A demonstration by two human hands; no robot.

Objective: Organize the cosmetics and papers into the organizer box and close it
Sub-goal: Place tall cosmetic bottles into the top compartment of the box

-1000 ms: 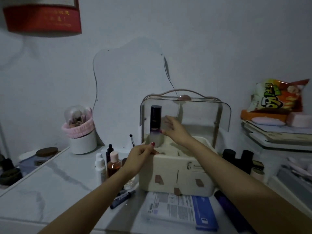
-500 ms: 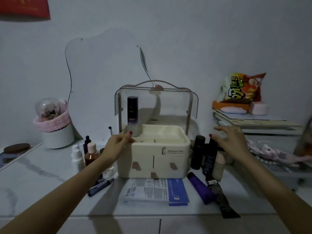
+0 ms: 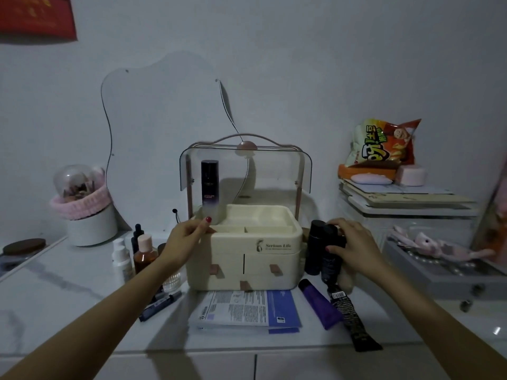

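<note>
Head view, near edge first: printed papers lay flat on the white desk, just in front of the organizer box. To their right lay a purple tube and a black tube, both on their sides, cap ends toward the box. To their left lay a dark marker.

Left hand rested against the box's upper left corner, fingers loosely curved over the rim, thumb tip at the foot of the tall dark bottle; it did not clasp the bottle. That bottle stood upright in the back-left compartment of the box's top tray. The other tray compartments visible held nothing. The clear lid was swung up and open above the tray.

Right hand was curled around a black bottle standing just right of the box, fingers over its top and thumb on its front. A second black bottle stood touching it on the box side.

Left of the box stood a small white bottle, an amber bottle with a pink cap and a dark dropper bottle, close together.

Further back: a white cup with a pink band at left, a wavy mirror against the wall, and a snack bag on stacked items at right.
</note>
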